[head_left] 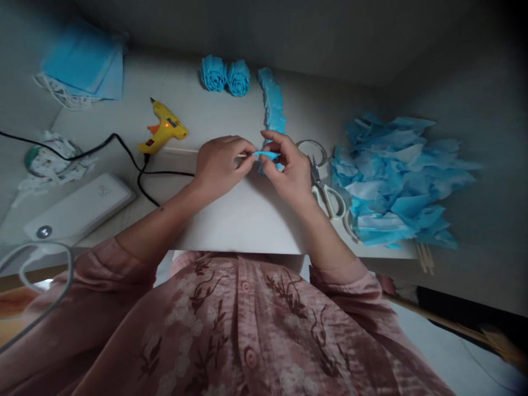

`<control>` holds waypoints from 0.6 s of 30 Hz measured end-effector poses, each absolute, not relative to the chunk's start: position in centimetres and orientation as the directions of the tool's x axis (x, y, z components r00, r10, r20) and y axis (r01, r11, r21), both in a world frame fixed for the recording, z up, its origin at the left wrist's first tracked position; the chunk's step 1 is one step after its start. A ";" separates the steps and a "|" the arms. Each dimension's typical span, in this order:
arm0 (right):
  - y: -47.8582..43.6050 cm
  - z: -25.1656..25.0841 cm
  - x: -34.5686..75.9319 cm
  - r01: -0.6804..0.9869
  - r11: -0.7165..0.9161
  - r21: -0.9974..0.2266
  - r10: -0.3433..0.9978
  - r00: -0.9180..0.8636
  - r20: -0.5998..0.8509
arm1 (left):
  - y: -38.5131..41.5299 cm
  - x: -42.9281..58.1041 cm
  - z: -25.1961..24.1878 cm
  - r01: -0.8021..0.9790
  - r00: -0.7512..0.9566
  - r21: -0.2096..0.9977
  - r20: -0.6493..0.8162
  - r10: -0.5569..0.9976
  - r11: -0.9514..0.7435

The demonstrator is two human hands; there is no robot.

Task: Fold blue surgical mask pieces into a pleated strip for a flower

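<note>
In front of me, my left hand [226, 164] is closed in a pinch on a thin pale stick [179, 150], which runs out behind the hand to the left. At the stick's right end is a small folded piece of blue mask fabric [267, 155]. My right hand [289, 170] pinches this piece between thumb and fingers, close to my left fingertips. Just beyond my right hand lies a strip of overlapping blue pieces [273, 102], its near end partly hidden. Two rolled blue fabric roses [213, 74] sit farther back.
A yellow glue gun [164, 127], its light glowing, lies left with its black cord. White-handled scissors [330, 201] and a tape roll [314, 151] are beside my right hand. Right is a heap of blue fabric pieces [396, 181]; left are a white power bank [82, 209] and stacked masks [84, 63].
</note>
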State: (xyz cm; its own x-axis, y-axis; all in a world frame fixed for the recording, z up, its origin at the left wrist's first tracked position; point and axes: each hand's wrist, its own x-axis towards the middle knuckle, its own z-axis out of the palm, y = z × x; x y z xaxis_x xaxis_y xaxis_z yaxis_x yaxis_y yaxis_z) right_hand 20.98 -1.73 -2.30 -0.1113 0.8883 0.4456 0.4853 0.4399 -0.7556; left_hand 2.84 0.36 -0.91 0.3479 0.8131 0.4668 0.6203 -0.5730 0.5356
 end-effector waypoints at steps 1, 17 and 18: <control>-1.7 -2.3 21.0 0.486 0.439 -0.755 0.889 -0.117 0.442 | 0.4 2.8 -0.8 0.628 0.340 0.539 0.459 0.821 -0.562; -0.6 -2.6 22.5 0.283 0.347 -0.894 0.938 -0.093 0.335 | 1.1 2.2 -1.1 0.673 0.273 0.568 0.404 0.873 -0.473; -0.7 -2.5 22.4 0.288 0.339 -0.895 0.940 -0.085 0.329 | 1.1 2.2 -1.1 0.669 0.273 0.574 0.400 0.875 -0.472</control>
State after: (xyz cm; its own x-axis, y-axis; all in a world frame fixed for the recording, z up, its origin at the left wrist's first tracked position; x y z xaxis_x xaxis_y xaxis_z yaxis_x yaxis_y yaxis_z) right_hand 22.41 -0.72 -2.49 -0.0847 0.9405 0.3292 0.2884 0.3393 -0.8954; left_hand 2.18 1.09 -1.10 0.2733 0.8747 0.4003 0.6688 -0.4719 0.5745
